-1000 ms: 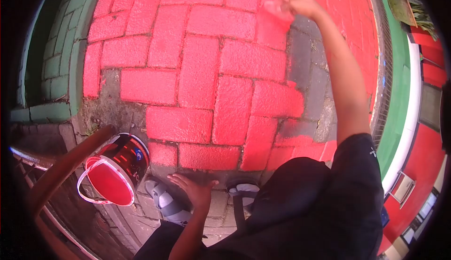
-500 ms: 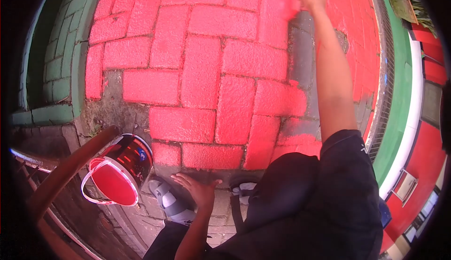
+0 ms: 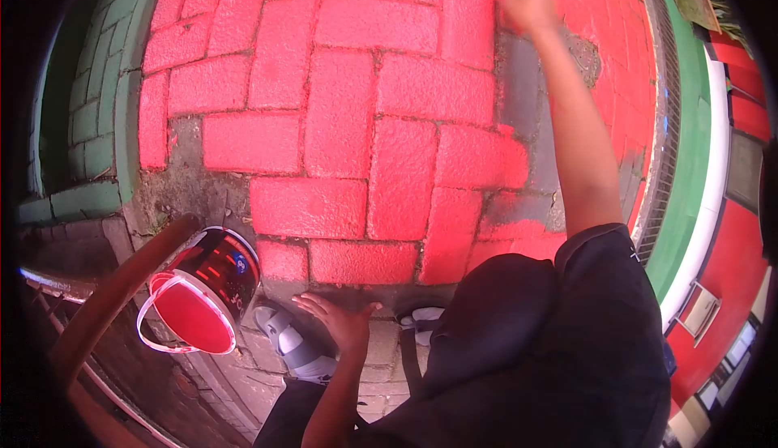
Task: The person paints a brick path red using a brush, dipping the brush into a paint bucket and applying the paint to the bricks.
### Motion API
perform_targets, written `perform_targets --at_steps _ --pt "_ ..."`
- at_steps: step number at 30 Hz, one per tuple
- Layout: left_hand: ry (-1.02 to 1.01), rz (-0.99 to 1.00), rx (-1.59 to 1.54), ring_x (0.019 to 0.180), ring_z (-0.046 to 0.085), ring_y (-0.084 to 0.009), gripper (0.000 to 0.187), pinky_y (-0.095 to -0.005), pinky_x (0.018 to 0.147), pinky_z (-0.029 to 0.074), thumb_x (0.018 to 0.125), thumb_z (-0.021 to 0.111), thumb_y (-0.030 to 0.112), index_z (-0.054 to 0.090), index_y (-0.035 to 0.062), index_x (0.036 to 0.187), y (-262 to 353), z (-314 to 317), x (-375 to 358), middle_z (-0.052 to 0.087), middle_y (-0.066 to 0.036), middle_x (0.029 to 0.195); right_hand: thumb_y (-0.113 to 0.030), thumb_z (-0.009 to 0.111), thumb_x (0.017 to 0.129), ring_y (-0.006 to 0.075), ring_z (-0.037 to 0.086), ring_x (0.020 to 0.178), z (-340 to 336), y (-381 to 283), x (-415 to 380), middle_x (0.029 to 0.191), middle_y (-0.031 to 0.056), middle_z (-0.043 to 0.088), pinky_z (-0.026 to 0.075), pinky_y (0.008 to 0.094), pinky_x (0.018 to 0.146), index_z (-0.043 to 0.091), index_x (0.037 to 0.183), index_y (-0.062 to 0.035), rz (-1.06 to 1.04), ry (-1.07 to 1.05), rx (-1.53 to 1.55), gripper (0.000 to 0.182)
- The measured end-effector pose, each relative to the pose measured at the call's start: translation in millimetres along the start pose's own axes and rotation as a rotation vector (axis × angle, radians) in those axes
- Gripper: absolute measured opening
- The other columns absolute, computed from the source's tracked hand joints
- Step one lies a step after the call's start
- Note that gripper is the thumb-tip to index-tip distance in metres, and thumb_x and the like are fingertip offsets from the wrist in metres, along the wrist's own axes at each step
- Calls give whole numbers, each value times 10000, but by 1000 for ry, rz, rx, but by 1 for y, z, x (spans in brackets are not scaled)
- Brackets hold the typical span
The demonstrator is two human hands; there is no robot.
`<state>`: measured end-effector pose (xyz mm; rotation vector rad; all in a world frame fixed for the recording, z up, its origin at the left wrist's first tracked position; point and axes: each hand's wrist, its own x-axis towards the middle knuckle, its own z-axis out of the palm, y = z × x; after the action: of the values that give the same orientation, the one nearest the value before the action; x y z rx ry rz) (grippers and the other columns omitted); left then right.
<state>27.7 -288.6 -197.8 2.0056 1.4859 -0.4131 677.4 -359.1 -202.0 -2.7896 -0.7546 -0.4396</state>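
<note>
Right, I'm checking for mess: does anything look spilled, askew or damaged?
The dark grey rectangular bricks by the right hand stand out: bare amid glossy red bricks, with ragged paint edges. I see no clear spill.

Left side: green blockwork (image 3: 99,140); right side: slotted grating (image 3: 669,124), green strip (image 3: 691,140), white band (image 3: 715,140), red surface (image 3: 733,237)
</note>
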Motion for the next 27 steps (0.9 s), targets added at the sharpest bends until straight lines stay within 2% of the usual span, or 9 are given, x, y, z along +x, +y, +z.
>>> perform_targets --at_steps 2,4,7,9,14,19,22,25,27 --pt "9 15 13 1540 -139 -487 1634 -530 1275 28 451 1018 401 -57 -122 1565 -1 -1 0 -141 -371 1634 -353 681 871 365 720 837 -1 -25 -13 863 164 739 588 421 798 733 896 -65 -85 -185 2 294" --pt "18 33 22 1539 -140 -489 1640 -531 1275 27 446 1017 411 -59 -123 1564 -5 1 -2 -141 -371 1634 -110 643 818 131 657 689 -28 -38 -10 685 65 623 507 334 610 561 757 -56 -62 -527 473 116" --pt "25 48 28 1538 -122 -500 1652 -534 1274 38 432 1010 436 -55 -146 1552 -3 1 1 -130 -386 1627 -125 672 829 115 622 674 -39 -4 15 679 51 579 488 322 609 492 747 -63 356 -675 907 207" --pt "15 36 32 1538 -104 -508 1658 -535 1274 50 422 1005 451 -49 -167 1542 -1 -1 0 -119 -401 1620 -44 550 961 211 647 612 -1 30 32 669 90 608 506 416 532 558 755 -58 191 -505 832 206" --pt "18 39 54 1537 -110 -509 1652 -535 1275 47 430 1002 457 -49 -164 1544 0 -3 0 -122 -403 1619 -255 702 922 198 704 773 -6 12 18 860 148 750 564 365 769 724 917 -51 -45 -375 787 205" --pt "22 20 -10 1539 -138 -491 1649 -523 1277 26 434 1023 391 -62 -117 1567 -1 1 3 -138 -373 1634 -149 756 872 120 637 688 -47 13 -76 713 -19 644 511 313 626 531 717 -64 -315 -637 786 286" --pt "16 49 18 1541 -138 -484 1635 -519 1278 26 447 1021 380 -62 -118 1566 -5 1 -2 -142 -370 1634 -116 735 895 120 659 795 -50 30 -35 886 37 726 512 318 645 411 670 -126 104 -706 909 394" --pt "30 61 15 1537 -128 -499 1633 -540 1273 28 453 1012 413 -57 -132 1559 -5 2 -2 -138 -385 1627 -115 725 901 102 654 796 0 63 32 919 39 741 521 299 653 410 675 -108 191 -620 792 388" --pt "32 72 7 1532 -119 -517 1637 -563 1269 28 452 1005 448 -52 -146 1553 -5 0 1 -132 -401 1618 58 654 775 161 611 685 48 79 48 682 25 605 507 341 663 539 814 -97 -113 -92 1099 197"
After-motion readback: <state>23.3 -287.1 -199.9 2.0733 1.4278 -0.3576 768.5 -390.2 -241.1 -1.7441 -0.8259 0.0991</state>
